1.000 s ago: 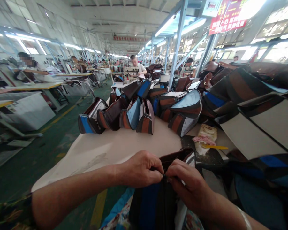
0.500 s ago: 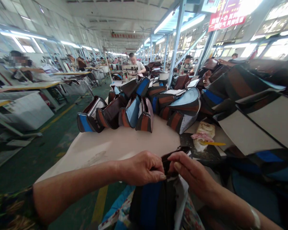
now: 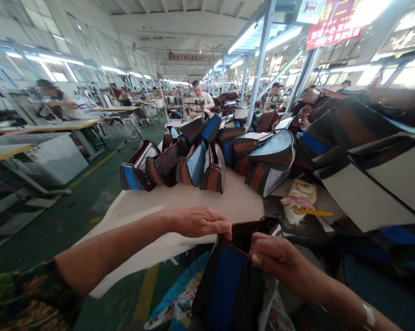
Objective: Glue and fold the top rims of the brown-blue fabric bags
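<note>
A dark bag piece with a blue stripe is held upright near the bottom centre, its brown-lined opening facing up. My left hand pinches the rim at its left corner, fingers closed. On the right side of the same rim, my right hand is closed with thumb and fingers on the edge. Part of the rim shows between the two hands. Below the bag, a patterned cloth lies over the lap.
Several striped bag pieces stand along the pale table. Right of centre are a glue-smeared container and a yellow stick. More bag pieces pile up at right. Persons sit at machines behind.
My hands have moved apart along the rim, left hand to the left corner, and the bag's opening shows wider. The view has shifted slightly.
</note>
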A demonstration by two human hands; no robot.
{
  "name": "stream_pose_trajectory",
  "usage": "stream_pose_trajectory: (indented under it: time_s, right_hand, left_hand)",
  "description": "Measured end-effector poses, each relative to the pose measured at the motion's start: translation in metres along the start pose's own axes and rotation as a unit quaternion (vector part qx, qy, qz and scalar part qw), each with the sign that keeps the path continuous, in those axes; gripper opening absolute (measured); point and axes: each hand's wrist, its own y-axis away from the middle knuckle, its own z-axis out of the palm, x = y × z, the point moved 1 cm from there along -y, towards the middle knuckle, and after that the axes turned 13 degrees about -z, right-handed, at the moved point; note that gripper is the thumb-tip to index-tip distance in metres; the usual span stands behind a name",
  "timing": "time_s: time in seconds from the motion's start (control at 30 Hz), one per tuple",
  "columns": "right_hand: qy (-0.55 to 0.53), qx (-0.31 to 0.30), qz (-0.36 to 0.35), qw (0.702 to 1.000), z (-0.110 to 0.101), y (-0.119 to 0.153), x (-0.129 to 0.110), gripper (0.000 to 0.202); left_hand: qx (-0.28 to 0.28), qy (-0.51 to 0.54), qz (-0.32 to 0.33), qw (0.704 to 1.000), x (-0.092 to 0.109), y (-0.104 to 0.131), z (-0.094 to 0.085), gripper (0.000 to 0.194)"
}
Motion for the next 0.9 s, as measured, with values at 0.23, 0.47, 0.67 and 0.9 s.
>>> stream_pose_trajectory:
  time_s: [0.23, 0.47, 0.67, 0.9]
  right_hand:
    - [-0.041, 0.010, 0.118, 0.992, 0.003, -0.006, 0.010, 0.051]
    - [0.041, 0.040, 0.112, 0.992, 0.011, -0.006, 0.017, 0.049]
    - [0.114, 0.071, 0.103, 0.986, 0.019, -0.006, 0.018, 0.042]
    - [0.037, -0.012, 0.115, 0.993, -0.005, -0.019, -0.003, 0.044]
  left_hand:
    - [-0.067, -0.022, 0.054, 0.996, -0.011, -0.019, -0.008, 0.050]
    - [-0.010, -0.084, 0.100, 0.991, -0.018, -0.022, -0.003, 0.032]
    - [0.038, -0.114, 0.114, 0.986, -0.024, -0.021, 0.007, 0.016]
    - [0.032, -0.074, 0.130, 0.988, -0.022, -0.026, 0.005, 0.027]
